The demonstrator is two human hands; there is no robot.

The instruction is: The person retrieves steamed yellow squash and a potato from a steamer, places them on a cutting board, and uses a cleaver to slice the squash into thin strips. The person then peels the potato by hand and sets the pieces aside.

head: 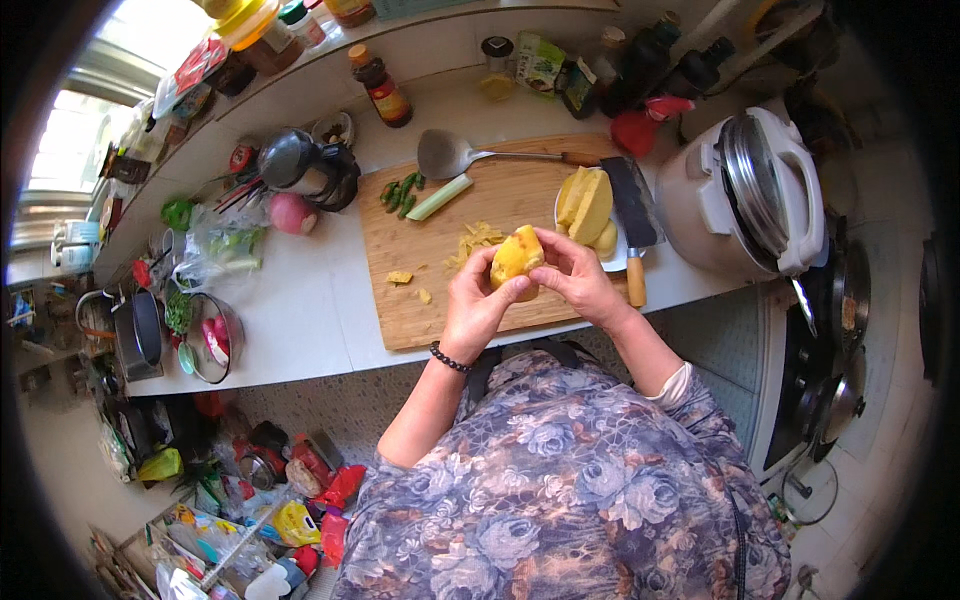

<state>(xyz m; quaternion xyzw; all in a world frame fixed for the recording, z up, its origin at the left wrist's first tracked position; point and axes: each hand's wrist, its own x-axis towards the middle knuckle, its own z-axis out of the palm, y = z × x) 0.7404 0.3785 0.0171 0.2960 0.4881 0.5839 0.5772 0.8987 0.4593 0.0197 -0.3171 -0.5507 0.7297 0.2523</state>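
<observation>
Both my hands hold a yellow, partly peeled piece of food point(517, 256), maybe a root or fruit, above the front of a wooden cutting board point(420, 300). My left hand point(480, 296) grips its left side; my right hand point(576, 276) has fingers on its right side. Yellow peelings point(474, 241) lie just behind it on the board. Farther left are green chillies point(402, 193) and a pale green stalk point(439, 197). A white plate point(618, 261) with thick yellow slices point(589, 202) is at the right, and a cleaver point(634, 202) lies beside it, its wooden handle towards me.
A metal spatula point(448, 155) lies across the board's back edge. A large pressure cooker point(697, 202) stands right of the board. To the left are a purple-pink onion or radish point(292, 214), a plastic bag point(217, 247) and a glass bowl point(238, 341). A sauce bottle point(382, 90) stands behind.
</observation>
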